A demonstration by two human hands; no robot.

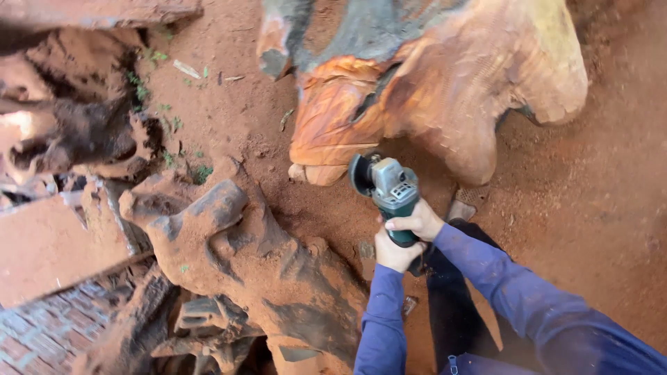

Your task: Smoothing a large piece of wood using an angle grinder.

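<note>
A green and grey angle grinder (390, 191) points up and left, its dark disc guard close to the lower edge of a big carved orange-brown wood block (445, 90). My right hand (417, 221) wraps the grinder's body from the right. Just below it my left hand (396, 253) grips the rear of the handle. Both arms wear blue sleeves. Whether the disc touches the wood cannot be made out.
A dust-covered gnarled root piece (243, 250) lies to the left of my hands. More rough stumps (69, 118) sit at the far left beside a flat reddish slab (48, 243) and brick paving (42, 333). Red sawdust covers the ground (590, 194). My dark trouser leg (455, 305) is below.
</note>
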